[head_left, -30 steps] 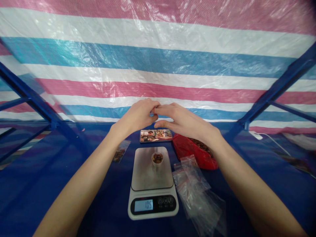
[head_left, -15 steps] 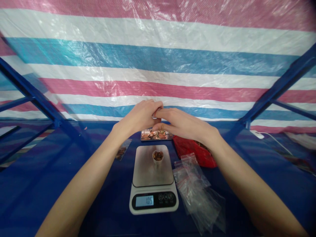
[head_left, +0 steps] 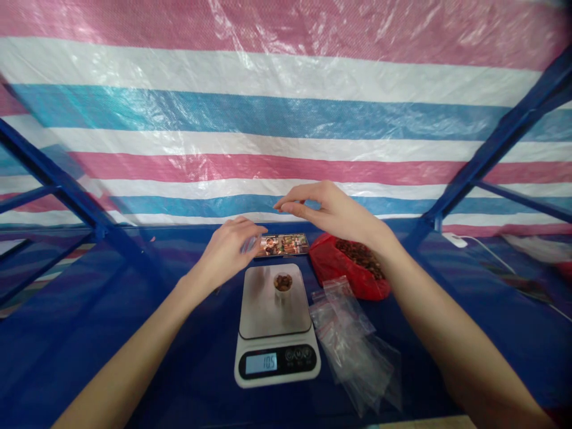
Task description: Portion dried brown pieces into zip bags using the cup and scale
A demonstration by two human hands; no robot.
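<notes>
Small clear bag, blurred and hard to make out, sits pinched in the fingertips of the left hand, which is lowered above the bench just left of the phone and beyond the rear left corner of the scale. The left hand is closed on this bag; its contents cannot be determined. The right hand hovers higher, above the phone and the red bag, fingers curved and thumb close to the fingertips, holding nothing visible. The two hands are apart. A small cup of brown pieces stands on the steel platform of the scale, whose display reads 105. The red bag, open and filled with brown pieces, lies just right of the scale's rear edge. A loose heap of empty clear bags lies on the bench beside the scale's right side. A striped tarp hangs behind the bench.
</notes>
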